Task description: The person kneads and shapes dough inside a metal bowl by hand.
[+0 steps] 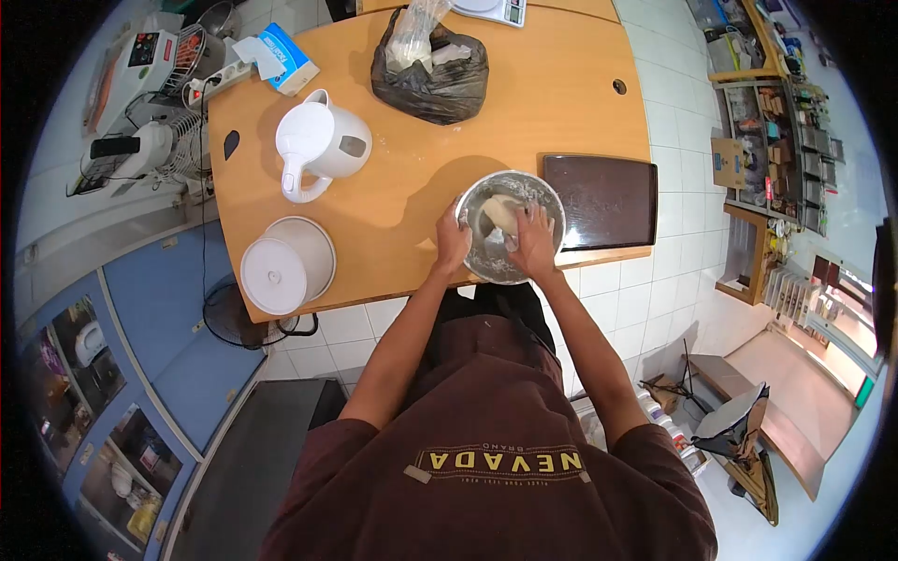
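A round metal bowl (493, 268) stands at the front edge of the wooden table, its inside dusted with white. In it lies a pale lump of dough (502, 213). My left hand (453, 239) is wrapped round the bowl's left rim. Inside the bowl, my right hand (534, 241) rests at the right side of the dough with its fingers spread, touching it. A dark rectangular tray (601, 201) lies just right of the bowl.
On the wooden table (393, 243) are a white kettle (323, 145), a white lidded container (288, 265), a black plastic bag (430, 89) holding clear bags, a blue tissue box (288, 61) and a white scale (491, 9). Shelves (772, 145) stand at the right.
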Tool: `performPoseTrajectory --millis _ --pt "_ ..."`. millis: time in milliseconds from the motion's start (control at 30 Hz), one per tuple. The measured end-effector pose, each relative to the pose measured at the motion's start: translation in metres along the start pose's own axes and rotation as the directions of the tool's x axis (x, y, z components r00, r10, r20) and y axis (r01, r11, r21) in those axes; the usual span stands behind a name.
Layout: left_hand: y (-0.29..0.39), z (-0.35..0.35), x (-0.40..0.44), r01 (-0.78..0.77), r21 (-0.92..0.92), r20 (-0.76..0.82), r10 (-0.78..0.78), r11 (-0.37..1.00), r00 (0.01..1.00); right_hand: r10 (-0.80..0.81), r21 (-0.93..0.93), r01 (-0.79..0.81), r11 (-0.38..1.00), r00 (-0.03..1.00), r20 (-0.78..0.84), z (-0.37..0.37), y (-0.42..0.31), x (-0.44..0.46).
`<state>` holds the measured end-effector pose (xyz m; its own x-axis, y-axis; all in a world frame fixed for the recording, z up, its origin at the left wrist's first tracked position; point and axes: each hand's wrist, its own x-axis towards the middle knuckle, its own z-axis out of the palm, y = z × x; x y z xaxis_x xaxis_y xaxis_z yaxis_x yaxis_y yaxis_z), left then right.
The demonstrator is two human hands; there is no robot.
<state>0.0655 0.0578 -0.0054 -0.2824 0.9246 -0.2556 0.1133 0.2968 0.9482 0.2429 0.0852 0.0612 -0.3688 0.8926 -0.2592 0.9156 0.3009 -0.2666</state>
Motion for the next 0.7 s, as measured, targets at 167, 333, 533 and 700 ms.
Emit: performPoseTrajectory --millis 167,333,533,700 --pt "-0.020 0.016 0.001 0.009 0.007 -0.102 -0.008 1.000 0.995 -0.173 0.239 0.141 0.961 0.978 0.117 0.018 0.014 -0.024" --pt "-0.011 0.013 0.000 0.032 0.016 -0.099 -0.030 0.999 0.995 -0.005 0.249 0.013 0.968 0.999 -0.035 0.022 0.006 -0.022" --pt "-0.010 0.015 -0.001 0.031 0.111 -0.152 -0.013 0.993 0.988 0.065 -0.017 -0.066 0.998 0.996 -0.055 0.071 -0.016 0.030" --pt "-0.008 0.014 -0.003 -0.087 0.143 -0.152 0.108 0.986 0.982 0.069 -0.027 -0.068 0.997 0.997 0.040 0.087 -0.012 0.033"
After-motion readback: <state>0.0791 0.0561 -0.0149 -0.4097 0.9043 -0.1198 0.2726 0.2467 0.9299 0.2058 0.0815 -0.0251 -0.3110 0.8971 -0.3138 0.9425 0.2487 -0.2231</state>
